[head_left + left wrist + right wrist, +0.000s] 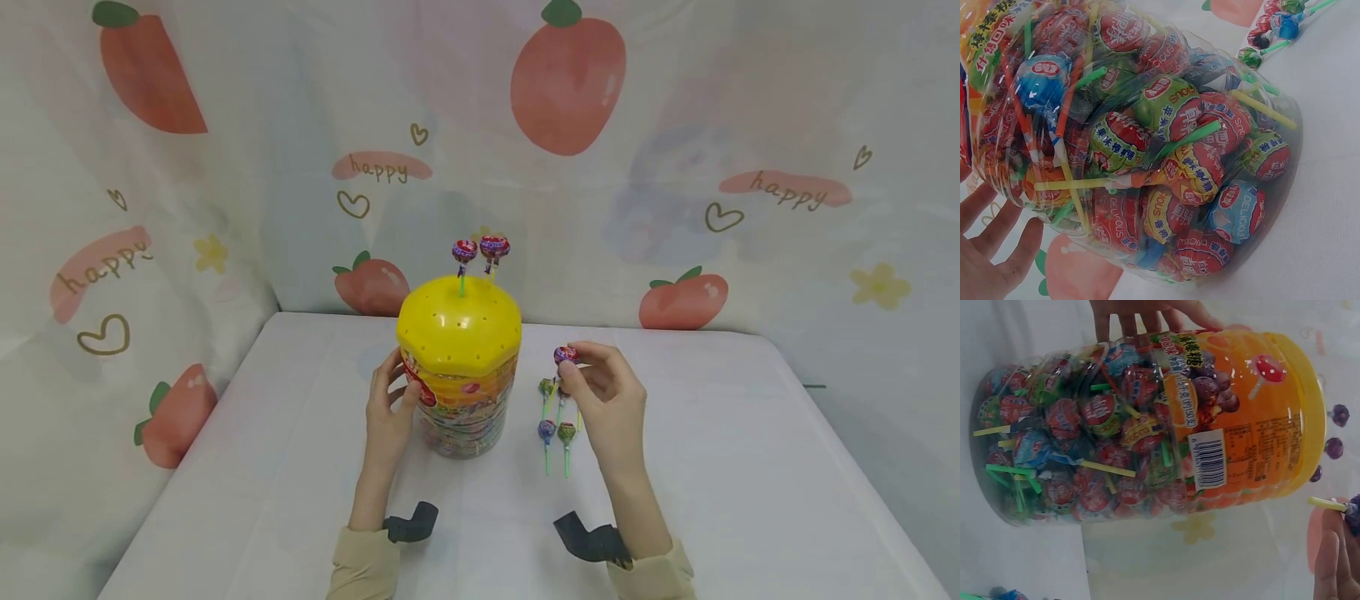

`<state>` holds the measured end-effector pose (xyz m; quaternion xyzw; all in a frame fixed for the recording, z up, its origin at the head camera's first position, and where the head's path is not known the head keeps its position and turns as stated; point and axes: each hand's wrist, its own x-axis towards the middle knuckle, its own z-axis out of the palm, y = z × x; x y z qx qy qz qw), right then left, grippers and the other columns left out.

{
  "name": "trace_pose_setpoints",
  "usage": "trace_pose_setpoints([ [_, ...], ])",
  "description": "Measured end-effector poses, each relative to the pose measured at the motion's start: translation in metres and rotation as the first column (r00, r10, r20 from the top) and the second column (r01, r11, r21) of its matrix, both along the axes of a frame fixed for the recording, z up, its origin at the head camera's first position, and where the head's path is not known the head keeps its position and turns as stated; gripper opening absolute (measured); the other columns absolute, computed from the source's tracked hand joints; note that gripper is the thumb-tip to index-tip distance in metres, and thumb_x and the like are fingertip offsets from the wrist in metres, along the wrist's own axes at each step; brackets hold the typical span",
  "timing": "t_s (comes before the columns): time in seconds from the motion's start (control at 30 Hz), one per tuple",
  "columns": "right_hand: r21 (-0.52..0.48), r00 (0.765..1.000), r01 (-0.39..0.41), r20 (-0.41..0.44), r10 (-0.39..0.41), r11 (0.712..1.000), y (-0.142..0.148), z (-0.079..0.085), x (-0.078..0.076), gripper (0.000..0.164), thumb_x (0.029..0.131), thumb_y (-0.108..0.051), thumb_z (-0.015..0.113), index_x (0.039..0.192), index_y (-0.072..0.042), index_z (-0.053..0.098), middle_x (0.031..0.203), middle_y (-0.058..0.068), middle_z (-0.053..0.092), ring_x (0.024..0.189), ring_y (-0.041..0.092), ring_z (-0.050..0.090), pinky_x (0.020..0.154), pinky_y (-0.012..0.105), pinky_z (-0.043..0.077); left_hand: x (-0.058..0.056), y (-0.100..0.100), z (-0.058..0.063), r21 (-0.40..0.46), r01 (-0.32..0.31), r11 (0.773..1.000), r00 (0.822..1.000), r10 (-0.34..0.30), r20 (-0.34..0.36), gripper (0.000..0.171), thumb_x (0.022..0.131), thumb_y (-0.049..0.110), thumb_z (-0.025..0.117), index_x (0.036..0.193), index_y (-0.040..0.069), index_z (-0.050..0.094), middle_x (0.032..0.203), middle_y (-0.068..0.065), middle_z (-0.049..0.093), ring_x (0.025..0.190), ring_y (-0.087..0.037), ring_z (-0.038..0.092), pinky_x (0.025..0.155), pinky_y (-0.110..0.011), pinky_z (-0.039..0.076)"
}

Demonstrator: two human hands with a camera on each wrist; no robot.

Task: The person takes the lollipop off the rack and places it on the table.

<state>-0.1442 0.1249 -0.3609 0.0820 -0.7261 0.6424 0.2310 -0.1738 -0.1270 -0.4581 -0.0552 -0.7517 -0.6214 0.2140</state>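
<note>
A clear plastic jar (pixel 467 417) full of wrapped lollipops stands upright, topped by a yellow lid (pixel 459 325) dotted with small holes. Three purple-red lollipops (pixel 464 251) rise from the lid, sticks down. Against the jar's left side rests my left hand (pixel 392 412), fingers fairly straight and spread, thumb on the label. To the right of the jar, my right hand (pixel 611 400) pinches a purple-wrapped lollipop (pixel 565 356) by its head; its yellow stick (pixel 1327 504) shows in the right wrist view. Several lollipops (pixel 566 433) lie on the table below that hand, some partly hidden.
A white cloth covers the table (pixel 720 467). Behind and at the left hangs a pale curtain (pixel 480 100) with printed fruit and hearts. Black camera straps (pixel 592 540) stick out from both wrists.
</note>
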Motion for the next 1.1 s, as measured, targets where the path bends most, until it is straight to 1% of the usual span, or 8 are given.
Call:
trace_pose_setpoints([
  [0.13,-0.003,0.999,0.016,0.032,-0.016,1.000,0.004,-0.011,0.001,0.024,0.087,-0.004,0.068,0.111,-0.001,0.064,0.091,-0.008,0.067,0.071,0.008,0.064,0.068,0.017,0.056,-0.001,0.000,-0.001,-0.008,-0.003,1.000,1.000,0.003,0.001,0.056,0.096,0.031,0.058,0.147,0.023,0.037,0.143,-0.006,0.045,0.131,-0.025,0.043,0.104,-0.056,0.040],
  [0.33,-0.001,0.996,0.039,0.075,-0.039,0.999,0.008,-0.027,0.002,0.024,0.087,-0.002,0.067,0.111,0.000,0.064,0.089,-0.010,0.066,0.071,0.005,0.064,0.067,0.017,0.056,-0.001,0.002,-0.001,-0.005,-0.006,1.000,1.000,0.006,0.005,0.055,0.096,0.030,0.058,0.147,0.023,0.037,0.142,-0.006,0.045,0.130,-0.024,0.043,0.104,-0.055,0.041],
  [0.6,0.035,0.986,0.069,0.148,-0.073,0.997,0.018,-0.047,0.001,0.022,0.087,-0.006,0.069,0.109,-0.004,0.065,0.086,-0.003,0.066,0.068,0.011,0.064,0.065,0.018,0.055,-0.001,0.002,0.000,-0.016,-0.015,1.000,1.000,0.015,0.006,0.055,0.096,0.021,0.058,0.147,0.021,0.038,0.142,-0.006,0.046,0.130,-0.024,0.045,0.103,-0.052,0.043],
  [0.73,0.066,0.983,0.089,0.156,-0.098,0.994,0.024,-0.054,-0.002,0.022,0.088,-0.009,0.069,0.109,-0.005,0.066,0.088,0.003,0.066,0.067,0.007,0.064,0.066,0.016,0.054,-0.001,0.002,0.001,-0.005,-0.012,1.000,1.000,0.012,0.021,0.056,0.095,0.013,0.058,0.147,0.016,0.037,0.143,-0.012,0.045,0.130,-0.030,0.044,0.104,-0.055,0.041],
  [0.8,0.080,0.980,0.098,0.163,-0.110,0.992,0.027,-0.058,-0.004,0.022,0.088,-0.010,0.069,0.109,-0.005,0.066,0.089,0.004,0.066,0.067,0.005,0.064,0.065,0.015,0.054,0.000,0.002,0.005,0.000,-0.006,1.000,1.000,0.006,0.030,0.057,0.095,0.011,0.058,0.147,0.012,0.036,0.143,-0.016,0.044,0.131,-0.034,0.043,0.104,-0.058,0.039],
  [0.97,0.122,0.974,0.101,0.190,-0.123,0.987,0.034,-0.065,-0.008,0.024,0.088,-0.011,0.069,0.111,-0.005,0.066,0.089,0.001,0.067,0.067,0.000,0.063,0.064,0.015,0.053,0.013,0.007,0.027,-0.003,0.003,1.000,0.999,-0.003,0.038,0.055,0.095,0.013,0.057,0.146,0.004,0.036,0.141,-0.021,0.044,0.131,-0.036,0.043,0.104,-0.060,0.039],
  [1.03,0.137,0.971,0.088,0.211,-0.116,0.987,0.037,-0.067,-0.009,0.025,0.088,-0.013,0.069,0.112,-0.004,0.065,0.090,0.000,0.066,0.067,0.001,0.063,0.064,0.016,0.054,0.018,0.008,0.035,-0.009,-0.001,1.000,0.999,0.001,0.035,0.055,0.096,0.016,0.057,0.145,0.003,0.037,0.140,-0.021,0.044,0.130,-0.036,0.044,0.103,-0.059,0.040],
  [1.1,0.157,0.965,0.070,0.240,-0.106,0.985,0.041,-0.070,-0.010,0.027,0.089,-0.014,0.068,0.113,-0.004,0.065,0.092,0.002,0.065,0.067,0.001,0.064,0.064,0.017,0.054,0.020,0.008,0.038,-0.014,-0.006,1.000,0.999,0.006,0.034,0.054,0.096,0.015,0.057,0.145,0.003,0.038,0.140,-0.021,0.045,0.129,-0.037,0.044,0.103,-0.059,0.041],
])
